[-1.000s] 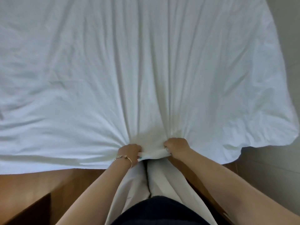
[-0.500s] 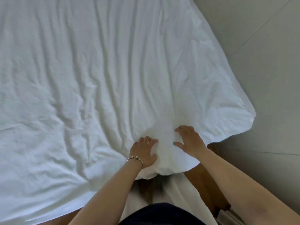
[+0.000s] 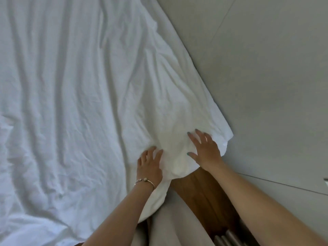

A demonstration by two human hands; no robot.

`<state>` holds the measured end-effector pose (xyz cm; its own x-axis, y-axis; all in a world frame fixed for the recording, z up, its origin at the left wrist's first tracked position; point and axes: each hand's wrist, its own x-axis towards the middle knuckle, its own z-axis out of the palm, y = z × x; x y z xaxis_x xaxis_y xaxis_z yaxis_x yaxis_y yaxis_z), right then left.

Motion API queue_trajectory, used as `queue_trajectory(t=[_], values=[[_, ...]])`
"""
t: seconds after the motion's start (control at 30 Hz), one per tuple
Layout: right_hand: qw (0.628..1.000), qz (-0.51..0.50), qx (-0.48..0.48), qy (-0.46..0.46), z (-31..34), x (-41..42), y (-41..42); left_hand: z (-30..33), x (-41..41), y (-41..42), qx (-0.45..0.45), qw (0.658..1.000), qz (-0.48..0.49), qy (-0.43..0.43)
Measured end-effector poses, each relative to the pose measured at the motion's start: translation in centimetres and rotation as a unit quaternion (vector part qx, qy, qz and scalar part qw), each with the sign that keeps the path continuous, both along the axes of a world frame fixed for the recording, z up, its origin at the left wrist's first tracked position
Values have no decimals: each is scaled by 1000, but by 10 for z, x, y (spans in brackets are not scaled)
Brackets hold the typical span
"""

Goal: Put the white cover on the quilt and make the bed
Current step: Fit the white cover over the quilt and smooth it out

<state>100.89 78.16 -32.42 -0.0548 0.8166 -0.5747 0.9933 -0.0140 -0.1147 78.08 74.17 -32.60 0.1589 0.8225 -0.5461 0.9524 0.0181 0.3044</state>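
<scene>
Whereas a second ago both hands pinched the hem, the left hand (image 3: 149, 166) and right hand (image 3: 205, 148) now press flat, grip spread, on the white cover (image 3: 88, 103) at the bed's near corner, suggesting smoothing has begun.

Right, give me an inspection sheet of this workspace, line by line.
Surface: wooden bed frame shows bare below the near corner.
Job's things: white cover spread wide, wrinkled, its corner overhanging near the wall.
Clutter: nothing seen.
Hands: left hand and right hand rest flat on the cover, fingers spread, gripping nothing; bracelet on the left wrist.
Cables: nothing seen.
Surroundings: pale wall to the right; grey slats at the bottom edge, unclear what.
</scene>
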Motion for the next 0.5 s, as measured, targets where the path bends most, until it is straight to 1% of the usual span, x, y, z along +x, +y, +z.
queue_trajectory(t=[0.03, 0.07, 0.1, 0.13, 0.17, 0.23, 0.27, 0.33, 0.37, 0.43, 0.47, 0.5], values=[[998, -54, 29, 5, -1, 0, 9, -3, 5, 8, 7, 1000, 6, 11], [994, -104, 35, 20, -3, 1, 19, -4, 8, 16, 11, 1000, 2, 26], [990, -137, 19, 38, -5, 3, 28, -4, 10, 24, 22, 999, -5, 41], [986, -156, -8, 51, -7, 5, 35, -6, 11, 33, 49, 997, -17, 59], [983, -172, -33, 62, -10, 6, 41, -9, 10, 41, 57, 995, -37, 73], [977, -198, -42, 68, -16, 3, 48, -15, 3, 58, 31, 988, -109, 108], [977, -202, -25, 58, -20, -1, 49, -17, -3, 67, 28, 983, -143, 113], [979, -196, 38, 32, -24, -11, 52, -19, -16, 84, 68, 967, -222, 102], [979, -188, 73, 22, -25, -17, 51, -19, -23, 93, 66, 960, -251, 104], [975, -157, 155, 6, -23, -30, 45, -14, -38, 112, 56, 951, -279, 125], [968, -146, 205, 15, -23, -38, 39, -12, -43, 120, 54, 949, -283, 130], [959, -145, 238, 43, -23, -50, 31, -12, -48, 128, 67, 943, -298, 134]])
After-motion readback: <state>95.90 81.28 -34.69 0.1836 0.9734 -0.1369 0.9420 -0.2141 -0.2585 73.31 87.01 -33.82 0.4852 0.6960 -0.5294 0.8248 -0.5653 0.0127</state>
